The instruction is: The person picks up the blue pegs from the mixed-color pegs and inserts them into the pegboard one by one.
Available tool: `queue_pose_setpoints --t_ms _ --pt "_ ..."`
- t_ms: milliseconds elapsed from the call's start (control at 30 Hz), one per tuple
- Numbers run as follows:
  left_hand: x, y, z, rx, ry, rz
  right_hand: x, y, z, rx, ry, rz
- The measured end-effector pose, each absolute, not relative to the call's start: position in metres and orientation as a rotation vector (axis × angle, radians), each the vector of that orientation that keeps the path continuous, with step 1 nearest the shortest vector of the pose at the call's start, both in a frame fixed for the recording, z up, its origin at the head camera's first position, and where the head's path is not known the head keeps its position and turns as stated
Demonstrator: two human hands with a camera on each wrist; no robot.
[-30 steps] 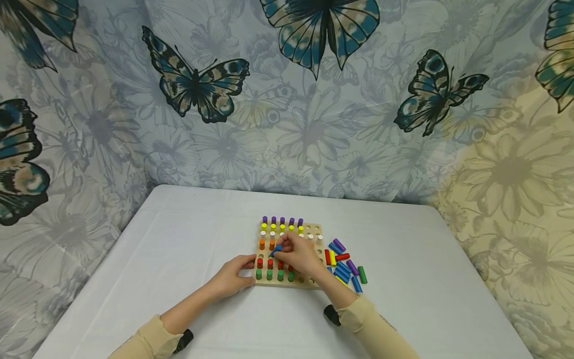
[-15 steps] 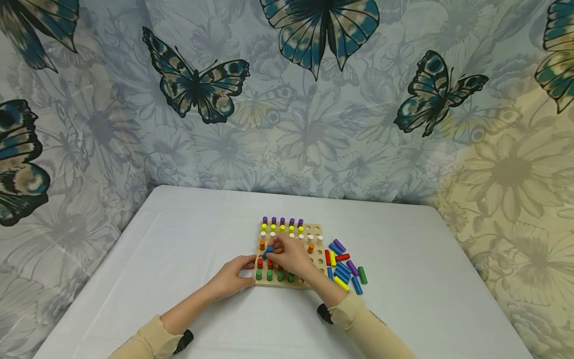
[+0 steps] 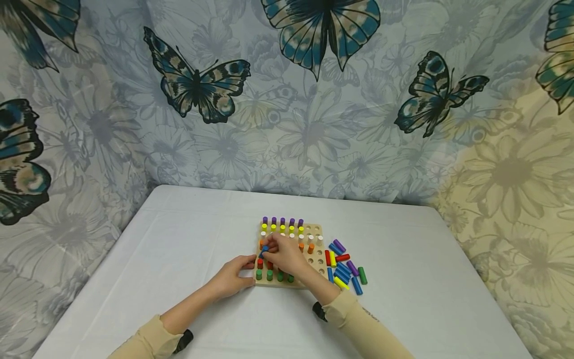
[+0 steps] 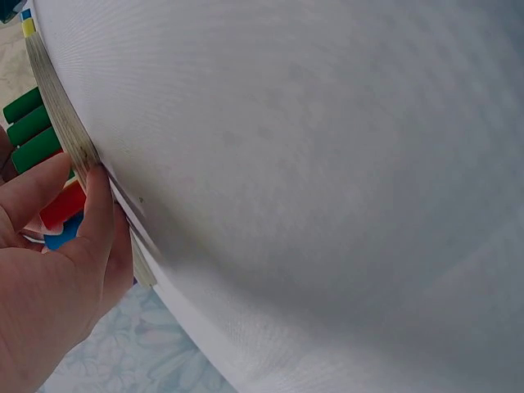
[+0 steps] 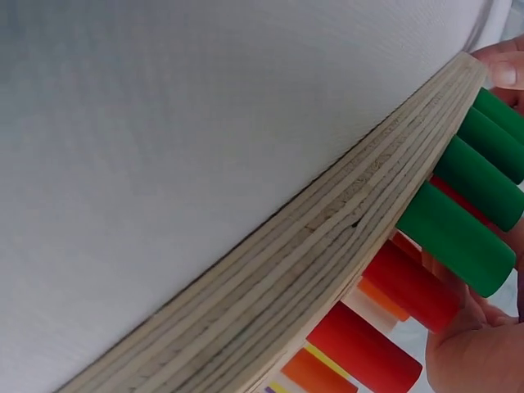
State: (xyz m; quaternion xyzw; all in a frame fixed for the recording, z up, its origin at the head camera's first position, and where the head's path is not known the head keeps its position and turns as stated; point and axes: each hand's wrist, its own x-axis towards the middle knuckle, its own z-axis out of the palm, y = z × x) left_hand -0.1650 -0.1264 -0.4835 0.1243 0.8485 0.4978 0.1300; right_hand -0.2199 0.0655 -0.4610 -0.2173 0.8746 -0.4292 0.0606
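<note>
While the left hand [image 3: 228, 276] lay against the left edge of the board [image 3: 272, 284], its fingers fairly straight and its thumb apart from them near the near-left corner, the right hand [image 3: 291, 254] pinched a blue peg [image 3: 265, 249] between thumb and forefinger. How firmly the left hand pressed could not be told.

The peg was tilted, its top leaning to the right, over the left end of the row between the orange pegs [image 3: 311, 248] and the red pegs [image 3: 260, 264]. Whether its lower end had entered the leftmost hole could not be told. The step in hand looked like seating it there, with that end already close to the mark.

Done well, this probably called for resting the low end on the rim of the hole, standing the peg upright by rolling it between the fingertips, then pressing straight down. Pushing at that slant would likely have jammed it. With the red row just nearer and the orange row just farther, the knuckles were best kept high so as not to knock a neighbour. A steady left hand would have stopped the board sliding under the push. More loose pegs [image 3: 343, 272] lay to the right of the board.
</note>
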Motion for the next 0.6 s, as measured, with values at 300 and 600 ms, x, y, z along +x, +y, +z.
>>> queue_pose_setpoints --t_ms 300,600 --pt "-0.1662 -0.1231 -0.4816 0.376 2.483 1.421 -0.2202 0.0655 -0.4585 -0.734 2.682 -1.238" --pt "-0.1624 -0.1230 -0.4823 0.351 2.500 1.430 -0.2201 0.0633 -0.4611 -0.796 2.699 -1.191"
